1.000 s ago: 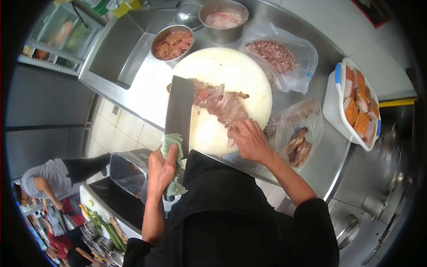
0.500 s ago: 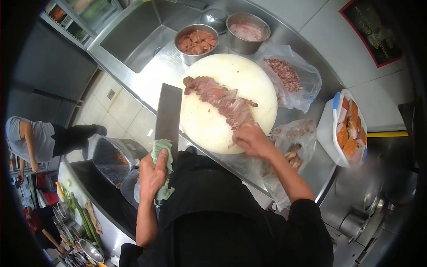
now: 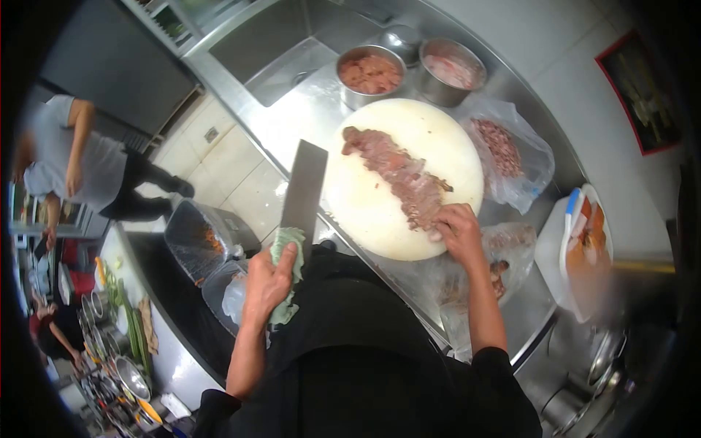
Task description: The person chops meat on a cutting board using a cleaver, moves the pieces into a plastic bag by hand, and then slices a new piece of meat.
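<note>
A long strip of sliced meat (image 3: 398,175) lies across the round white cutting board (image 3: 358,212). My left hand (image 3: 270,281) is closed round the handle end of a broad cleaver (image 3: 303,190), with a green cloth (image 3: 288,248) wrapped there. The blade points away from me, beside the board's left edge. At the lower right end of the meat, my right hand (image 3: 458,232) pinches its edge with bent fingers. Just right of that hand, a clear plastic bag (image 3: 511,241) holds pieces of meat.
Metal pots of meat (image 3: 371,73) and pale pieces (image 3: 449,71) stand behind the board. A bag of chopped meat (image 3: 498,148) lies to the right, beyond it a white container (image 3: 553,237). A sink (image 3: 281,66) is at the upper left. A person (image 3: 87,157) stands left, near a lined bin (image 3: 208,233).
The whole view has shifted, so the board and pots appear further right. My right hand stays at the meat's end, its fingers now more upright. The person at the left has moved nearer the counter.
</note>
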Available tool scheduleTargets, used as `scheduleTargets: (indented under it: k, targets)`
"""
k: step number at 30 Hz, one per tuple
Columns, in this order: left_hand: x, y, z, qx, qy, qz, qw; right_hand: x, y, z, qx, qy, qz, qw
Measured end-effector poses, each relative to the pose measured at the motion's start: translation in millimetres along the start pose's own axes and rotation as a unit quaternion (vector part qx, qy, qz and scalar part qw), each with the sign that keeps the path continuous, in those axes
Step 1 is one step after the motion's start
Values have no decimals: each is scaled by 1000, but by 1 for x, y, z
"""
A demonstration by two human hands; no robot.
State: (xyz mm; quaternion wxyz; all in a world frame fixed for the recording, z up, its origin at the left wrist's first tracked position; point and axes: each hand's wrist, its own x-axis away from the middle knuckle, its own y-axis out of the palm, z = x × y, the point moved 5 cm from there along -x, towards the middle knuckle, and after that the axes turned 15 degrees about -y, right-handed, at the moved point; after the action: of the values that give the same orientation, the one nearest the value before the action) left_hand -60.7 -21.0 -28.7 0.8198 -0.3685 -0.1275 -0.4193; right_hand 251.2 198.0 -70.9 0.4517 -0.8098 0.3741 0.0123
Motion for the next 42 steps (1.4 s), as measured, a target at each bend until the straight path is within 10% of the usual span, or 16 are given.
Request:
scheduleTargets:
  k: [11, 28, 42]
  targets:
    - [15, 3, -20, -4, -33, 29, 999, 32, 5, -5, 37, 11, 101, 994]
    - [59, 3, -21, -38, -83, 33, 995, 10, 13, 44, -114, 11, -41, 993]
    - [55, 16, -20, -27, -85, 8, 996, -30, 64, 7, 171, -87, -9, 981]
